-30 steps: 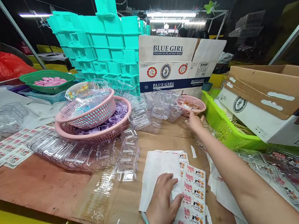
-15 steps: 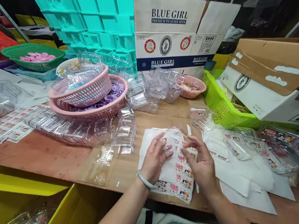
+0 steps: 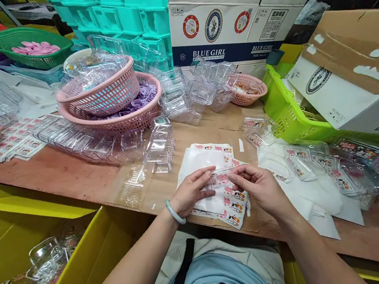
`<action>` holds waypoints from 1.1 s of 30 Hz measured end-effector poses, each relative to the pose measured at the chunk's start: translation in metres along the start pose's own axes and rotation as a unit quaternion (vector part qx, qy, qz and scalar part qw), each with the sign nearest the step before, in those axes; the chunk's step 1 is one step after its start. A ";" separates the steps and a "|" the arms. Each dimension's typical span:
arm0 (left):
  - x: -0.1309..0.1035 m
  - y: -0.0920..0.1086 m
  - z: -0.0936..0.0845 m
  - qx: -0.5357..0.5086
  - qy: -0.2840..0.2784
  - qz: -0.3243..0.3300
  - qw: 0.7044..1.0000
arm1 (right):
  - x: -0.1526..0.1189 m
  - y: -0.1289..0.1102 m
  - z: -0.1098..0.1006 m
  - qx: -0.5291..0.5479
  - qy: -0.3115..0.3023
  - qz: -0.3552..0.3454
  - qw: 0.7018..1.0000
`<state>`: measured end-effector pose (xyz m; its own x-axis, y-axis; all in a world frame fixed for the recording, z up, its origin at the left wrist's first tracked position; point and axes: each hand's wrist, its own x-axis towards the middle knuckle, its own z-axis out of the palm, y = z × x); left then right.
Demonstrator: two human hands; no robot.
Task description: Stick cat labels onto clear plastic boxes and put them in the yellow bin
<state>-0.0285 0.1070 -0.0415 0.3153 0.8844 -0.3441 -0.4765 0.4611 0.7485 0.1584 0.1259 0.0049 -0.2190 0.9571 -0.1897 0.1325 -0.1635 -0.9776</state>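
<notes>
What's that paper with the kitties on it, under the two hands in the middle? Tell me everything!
The kitty paper is a flat, pale sheet printed with rows of cartoon cats, with orange and black patches, plus pink lettering. It lies slanted on brown cardboard, with blank white paper at its left side. The left hand and right hand are above it; I can't tell if they touch it.

Sticker sheets [image 3: 236,208] lie on cardboard [image 3: 205,130] at the worktop's [image 3: 52,168] near edge. To their left, a row of cases [image 3: 95,148] runs before the lower basket [image 3: 123,123], which carries the upper basket [image 3: 112,94]. Crates [image 3: 115,18] stand behind; right of these, a carton [image 3: 218,22]. Before it sits a third basket [image 3: 250,98], left of the bin [image 3: 291,123].
</notes>
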 end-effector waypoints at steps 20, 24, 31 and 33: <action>0.001 0.000 -0.001 0.044 0.004 0.002 0.999 | 0.002 -0.003 0.004 -0.216 -0.027 -0.036 0.975; 0.001 -0.004 0.008 0.076 0.044 0.025 0.996 | -0.001 0.003 0.002 -0.336 0.073 -0.101 0.933; -0.002 -0.004 0.023 0.108 0.016 0.075 0.991 | -0.007 0.011 -0.017 -0.235 0.089 -0.100 0.963; -0.004 0.001 0.025 0.123 -0.027 0.088 0.988 | -0.009 0.004 -0.026 -0.173 -0.066 -0.050 0.981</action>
<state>-0.0099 0.1024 -0.0252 0.2918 0.9412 -0.1702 -0.3155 0.2627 0.9118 0.1861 0.1229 0.0054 -0.3685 0.9210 -0.1264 0.4189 0.0431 -0.9070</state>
